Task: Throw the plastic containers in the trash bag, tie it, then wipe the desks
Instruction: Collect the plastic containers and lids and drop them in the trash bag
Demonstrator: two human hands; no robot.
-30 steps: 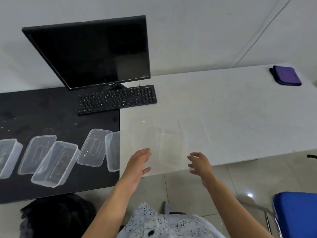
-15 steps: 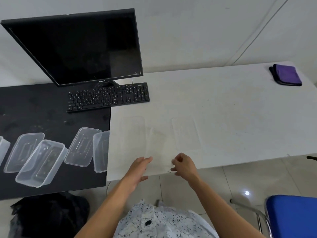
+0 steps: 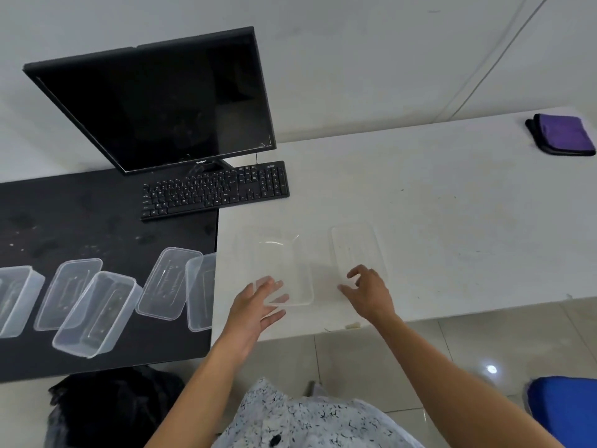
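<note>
Two clear plastic containers lie near the front of the white desk. My left hand holds the near left corner of the left container, whose near end is tipped up a little. My right hand hovers with fingers spread over the near end of the right container and grips nothing. Several more clear containers lie in a row on the black desk to the left. A black trash bag sits on the floor under that desk. A folded purple cloth rests at the white desk's far right.
A black monitor and keyboard stand at the back where the two desks meet. A blue chair seat is at the lower right on the tiled floor. A wall runs behind both desks.
My right hand let go of the left container's near edge and moved right over the second container. My left hand closed in on the left container's corner, and its near end rose.
</note>
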